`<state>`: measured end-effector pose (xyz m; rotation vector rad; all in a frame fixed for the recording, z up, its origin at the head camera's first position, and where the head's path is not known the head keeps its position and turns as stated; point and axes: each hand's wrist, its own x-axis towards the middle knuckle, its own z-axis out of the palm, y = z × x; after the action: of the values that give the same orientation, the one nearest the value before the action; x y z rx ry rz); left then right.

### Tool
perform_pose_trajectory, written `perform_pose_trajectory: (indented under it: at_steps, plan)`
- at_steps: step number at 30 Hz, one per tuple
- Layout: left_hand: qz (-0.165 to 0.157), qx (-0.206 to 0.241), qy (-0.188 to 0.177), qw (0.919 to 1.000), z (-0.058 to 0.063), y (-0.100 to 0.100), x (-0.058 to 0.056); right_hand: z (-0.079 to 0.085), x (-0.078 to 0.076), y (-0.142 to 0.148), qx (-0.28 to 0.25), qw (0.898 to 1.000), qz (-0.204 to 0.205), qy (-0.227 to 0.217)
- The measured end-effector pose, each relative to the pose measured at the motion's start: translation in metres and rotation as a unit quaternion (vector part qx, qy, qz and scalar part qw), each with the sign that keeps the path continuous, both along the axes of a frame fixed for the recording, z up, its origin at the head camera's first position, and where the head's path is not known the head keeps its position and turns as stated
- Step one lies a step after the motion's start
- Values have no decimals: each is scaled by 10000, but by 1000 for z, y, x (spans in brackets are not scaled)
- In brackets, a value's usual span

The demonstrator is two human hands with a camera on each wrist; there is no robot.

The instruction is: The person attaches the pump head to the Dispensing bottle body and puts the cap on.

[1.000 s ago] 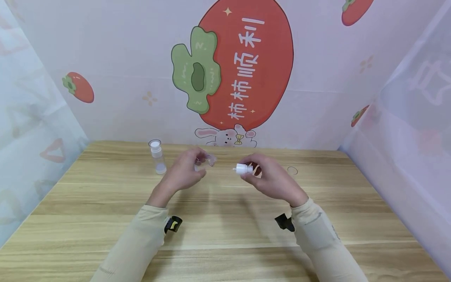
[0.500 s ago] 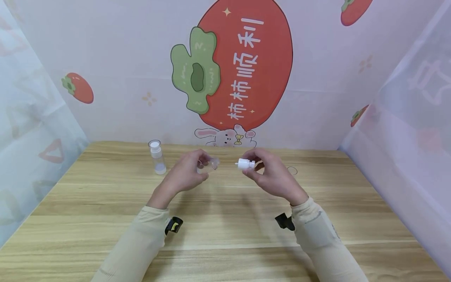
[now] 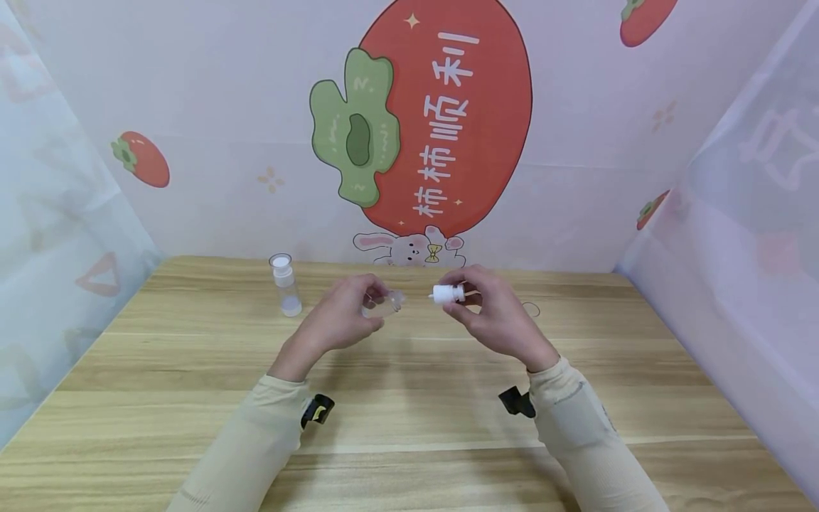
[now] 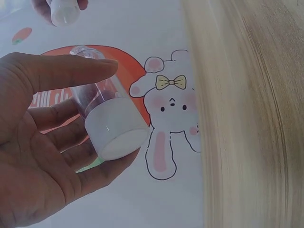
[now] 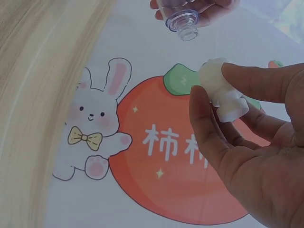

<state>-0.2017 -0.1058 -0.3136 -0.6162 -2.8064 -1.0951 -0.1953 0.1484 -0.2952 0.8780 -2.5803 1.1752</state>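
Observation:
My left hand (image 3: 339, 313) holds a small clear bottle (image 4: 116, 126) with a white base, tipped on its side between thumb and fingers. Its bare threaded neck faces right, seen well in the right wrist view. Opposite, my right hand (image 3: 502, 320) pinches a white pump top (image 3: 448, 294) between thumb and fingertips. A short thin stem on the pump top points left toward the bottle's neck, with a small gap between the two. Both parts are held above the wooden table (image 3: 409, 419).
A second clear bottle (image 3: 287, 288) with a white pump top and white base stands upright at the back left. A thin clear ring (image 3: 531, 309) lies beyond the right hand. A printed cloth backdrop (image 3: 224, 199) rises behind the table's back edge.
My left hand has shifted slightly right with the bottle, its neck turning more into view. My right hand has raised the pump top a little and levelled it.

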Motion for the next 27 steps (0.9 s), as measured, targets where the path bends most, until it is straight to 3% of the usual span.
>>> perform_pose_trajectory:
  at_steps: [27]
  plan:
    - [-415,18,-95,9991,3,7,5,-5,-5,0,-266,9995,112,-114]
